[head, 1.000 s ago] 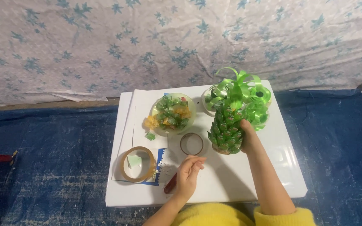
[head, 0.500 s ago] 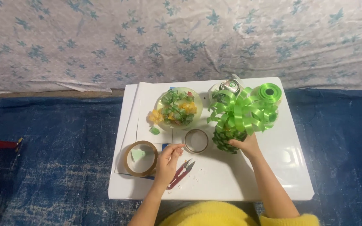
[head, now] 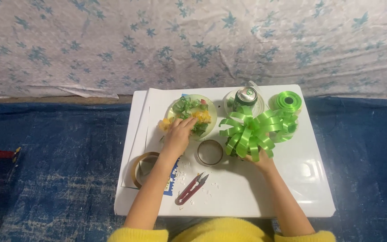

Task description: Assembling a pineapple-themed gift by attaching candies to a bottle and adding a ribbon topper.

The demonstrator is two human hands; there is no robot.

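Head view: the left hand (head: 178,134) stretches to the far plate (head: 172,109), fingers bent together on the green and yellow pieces (head: 196,117). The right hand (head: 260,159), mostly hidden, clasps the green ribbon bow ornament (head: 252,130), mid-table, right.

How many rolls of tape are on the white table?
2: a big brown tape roll under the left hand's forearm, and a smaller clear tape roll mid-table. Others may hide behind the green ribbon bow.

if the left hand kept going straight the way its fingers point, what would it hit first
The left hand points up and slightly right, its fingers already at the plate of green and yellow pieces. Those pieces come first; beyond them lie the plate's far rim and the table edge.
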